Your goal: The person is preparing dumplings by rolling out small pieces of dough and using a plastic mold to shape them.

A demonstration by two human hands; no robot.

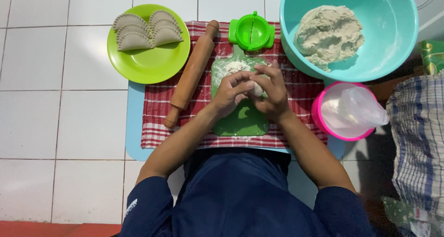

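Nearby, teal bowl (393,43) holds dough mass (329,33) — unshaped.

We see a clear plastic bag (358,108) slumped in the pink bowl (316,112) at right. At the far right edge, we catch a green and gold packet (432,55), partly cut off, with another crumpled printed wrapper (404,214) bottom right.

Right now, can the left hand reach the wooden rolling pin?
Probably yes. The rolling pin lies uncovered just left of the left hand, nothing between them, but both hands hold a dough ball.
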